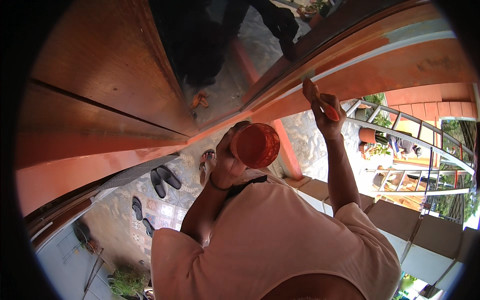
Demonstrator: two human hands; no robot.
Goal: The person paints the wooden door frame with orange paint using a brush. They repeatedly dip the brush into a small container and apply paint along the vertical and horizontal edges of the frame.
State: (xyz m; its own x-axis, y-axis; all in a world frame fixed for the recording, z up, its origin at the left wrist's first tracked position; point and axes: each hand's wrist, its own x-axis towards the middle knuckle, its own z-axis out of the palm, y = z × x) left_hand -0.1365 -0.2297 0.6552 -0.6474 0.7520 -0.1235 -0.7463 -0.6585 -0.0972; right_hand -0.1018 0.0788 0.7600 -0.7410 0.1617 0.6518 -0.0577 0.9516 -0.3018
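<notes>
My left hand (229,159) is wrapped round a clear cup of orange-red paint (252,146), held in front of my chest. Higher and to the right, my right hand (327,114) grips a paintbrush (330,110) by its reddish handle. The brush's bristle end meets an orange-painted frame (360,80) beside a dark glass pane (215,60). A pale grey strip (385,49) runs along this frame, to the right of the brush. How much paint is on the bristles cannot be made out.
A brown wooden panel (105,65) stands at the left. Aluminium ladders (425,137) lean at the right, with another person (405,146) beyond them. Black slippers (165,181) lie on the tiled floor at lower left. A red post (289,155) rises behind the cup.
</notes>
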